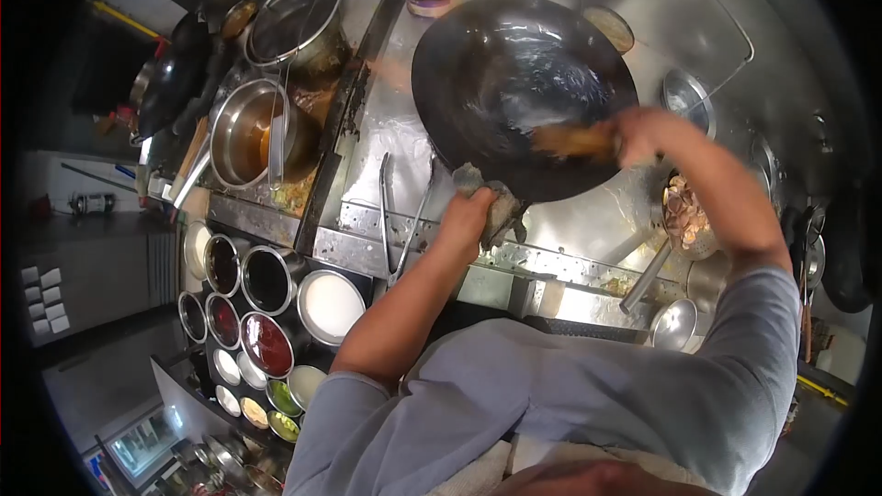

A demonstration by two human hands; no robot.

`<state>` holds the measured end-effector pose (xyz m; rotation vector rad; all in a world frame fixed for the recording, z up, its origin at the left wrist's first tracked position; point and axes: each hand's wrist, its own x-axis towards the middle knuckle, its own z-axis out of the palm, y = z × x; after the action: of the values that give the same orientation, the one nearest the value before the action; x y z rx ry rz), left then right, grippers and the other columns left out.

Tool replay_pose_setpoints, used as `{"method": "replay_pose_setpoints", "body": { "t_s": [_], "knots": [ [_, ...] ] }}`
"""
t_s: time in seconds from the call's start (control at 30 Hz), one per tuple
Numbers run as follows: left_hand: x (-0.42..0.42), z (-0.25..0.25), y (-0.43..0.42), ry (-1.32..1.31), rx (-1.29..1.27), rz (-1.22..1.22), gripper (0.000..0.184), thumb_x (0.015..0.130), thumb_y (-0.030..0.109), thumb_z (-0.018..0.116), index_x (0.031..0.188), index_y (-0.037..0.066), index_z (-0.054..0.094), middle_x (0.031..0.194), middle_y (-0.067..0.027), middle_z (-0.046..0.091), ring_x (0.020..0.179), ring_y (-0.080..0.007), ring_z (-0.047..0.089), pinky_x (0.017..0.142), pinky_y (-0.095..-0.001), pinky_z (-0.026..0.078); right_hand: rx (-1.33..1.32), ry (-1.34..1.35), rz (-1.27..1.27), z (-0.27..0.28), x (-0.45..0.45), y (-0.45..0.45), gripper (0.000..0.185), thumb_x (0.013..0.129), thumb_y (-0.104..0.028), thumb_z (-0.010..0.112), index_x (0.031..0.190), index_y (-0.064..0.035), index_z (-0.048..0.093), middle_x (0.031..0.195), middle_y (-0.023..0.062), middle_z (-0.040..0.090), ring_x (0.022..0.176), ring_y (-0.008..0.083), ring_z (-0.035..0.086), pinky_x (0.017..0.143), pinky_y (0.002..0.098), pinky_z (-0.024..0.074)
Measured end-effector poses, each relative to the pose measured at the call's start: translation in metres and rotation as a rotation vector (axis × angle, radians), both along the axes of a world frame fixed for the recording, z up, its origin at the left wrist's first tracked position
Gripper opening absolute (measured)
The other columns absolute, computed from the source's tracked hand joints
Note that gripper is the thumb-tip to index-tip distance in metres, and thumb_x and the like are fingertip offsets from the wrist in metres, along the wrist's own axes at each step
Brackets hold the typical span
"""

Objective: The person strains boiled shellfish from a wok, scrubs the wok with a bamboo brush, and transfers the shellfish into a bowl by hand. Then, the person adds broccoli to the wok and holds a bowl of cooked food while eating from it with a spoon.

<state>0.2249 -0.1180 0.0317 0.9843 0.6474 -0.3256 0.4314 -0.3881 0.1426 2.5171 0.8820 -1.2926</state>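
A large dark wok (514,64) with shiny liquid in it is at the upper middle, tilted a little. At its near rim my left hand (467,218) is closed on a grey cloth (503,216) that lies against the wok's edge. Over the wok's right side, my right hand (643,136) grips a tan brush (570,140), blurred by motion, whose bristle end reaches down into the wok. The fingers of my right hand are wrapped round it.
Metal tongs (386,211) lie left of my left hand. Two pots, one a steel pot (241,142), stand further left. Sauce containers (266,343) fill the lower left. A perforated ladle (684,220) with food rests at right, near a small bowl (675,321).
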Motion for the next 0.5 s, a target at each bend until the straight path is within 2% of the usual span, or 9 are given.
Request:
{"method": "replay_pose_setpoints", "body": {
  "t_s": [0.03,0.1,0.2,0.23,0.27,0.33,0.37,0.43,0.5],
  "knots": [
    [0.002,0.004,0.001,0.011,0.016,-0.017,0.026,0.088,0.014,0.060,0.100,-0.009,0.064,0.088,-0.0143,0.069,0.074,-0.0256,0.069,0.065,-0.0381,0.058,-0.214,-0.047,0.017,0.015,0.025,0.008,0.066,0.068,-0.013,0.078,0.132,-0.0168,0.064,0.096,0.0133,0.072,0.083,0.0258,0.069,0.076,0.0376,0.0568],
    [0.000,0.013,0.002,0.044,0.055,-0.046,0.026,0.088,0.014,0.060,0.100,-0.009,0.064,0.089,-0.0145,0.069,0.075,-0.0258,0.069,0.066,-0.0384,0.058,-0.193,-0.471,-0.028,-0.001,0.060,0.032,0.034,0.069,-0.020,0.078,0.102,-0.0157,0.074,0.100,0.0118,0.073,0.095,0.0253,0.071,0.079,0.0393,0.0559],
    [0.000,0.011,0.003,0.115,0.005,-0.091,0.030,0.087,0.016,0.060,0.106,-0.007,0.064,0.092,-0.0115,0.068,0.081,-0.0221,0.067,0.072,-0.0348,0.055,0.335,-0.554,-0.218,-0.068,0.045,0.082,0.027,0.067,-0.024,0.077,0.089,-0.0094,0.076,0.102,0.0145,0.073,0.093,0.0316,0.071,0.081,0.0405,0.0565],
    [-0.002,0.010,0.001,0.092,0.007,-0.076,0.029,0.087,0.015,0.060,0.104,-0.008,0.064,0.092,-0.0127,0.068,0.079,-0.0233,0.068,0.070,-0.0361,0.056,0.288,-0.407,-0.325,-0.050,0.003,0.108,0.030,0.068,-0.027,0.077,0.090,-0.0074,0.076,0.102,0.0173,0.072,0.095,0.0338,0.070,0.083,0.0422,0.0562],
    [-0.002,0.009,-0.001,0.057,0.008,-0.061,0.027,0.088,0.014,0.060,0.103,-0.008,0.064,0.093,-0.0138,0.069,0.078,-0.0246,0.069,0.068,-0.0374,0.057,0.181,-0.421,-0.223,-0.055,-0.026,0.116,0.045,0.070,-0.027,0.075,0.111,-0.0092,0.073,0.101,0.0201,0.072,0.095,0.0353,0.070,0.084,0.0444,0.0558],
    [0.000,0.011,-0.001,0.016,0.007,-0.032,0.025,0.089,0.014,0.060,0.101,-0.008,0.064,0.093,-0.0149,0.069,0.077,-0.0259,0.070,0.067,-0.0388,0.059,0.294,-0.266,-0.111,-0.031,-0.074,0.095,0.082,0.072,-0.027,0.074,0.148,-0.0143,0.045,0.104,0.0209,0.071,0.097,0.0359,0.069,0.085,0.0449,0.0552],
    [-0.001,0.011,-0.001,0.016,0.003,-0.019,0.025,0.089,0.014,0.060,0.102,-0.008,0.064,0.094,-0.0148,0.069,0.078,-0.0261,0.070,0.067,-0.0390,0.059,0.126,0.004,-0.264,0.010,-0.084,0.087,0.083,0.073,-0.028,0.073,0.150,-0.0179,0.043,0.115,0.0204,0.068,0.103,0.0364,0.067,0.089,0.0444,0.0537],
    [-0.001,0.015,-0.002,0.054,-0.012,-0.010,0.025,0.089,0.014,0.061,0.104,-0.007,0.064,0.095,-0.0144,0.070,0.080,-0.0262,0.070,0.068,-0.0393,0.059,0.244,-0.055,0.028,-0.019,-0.055,0.006,0.088,0.074,-0.026,0.072,0.154,-0.0231,0.037,0.121,0.0192,0.066,0.106,0.0343,0.066,0.090,0.0443,0.0531],
    [0.001,0.006,-0.004,0.051,-0.034,0.022,0.024,0.089,0.014,0.062,0.103,-0.005,0.064,0.094,-0.0142,0.070,0.079,-0.0261,0.070,0.068,-0.0393,0.059,-0.197,-0.086,0.087,0.007,-0.002,-0.002,0.084,0.071,-0.027,0.077,0.148,-0.0212,0.046,0.106,0.0130,0.073,0.098,0.0273,0.069,0.088,0.0403,0.0544]
  ]
}}
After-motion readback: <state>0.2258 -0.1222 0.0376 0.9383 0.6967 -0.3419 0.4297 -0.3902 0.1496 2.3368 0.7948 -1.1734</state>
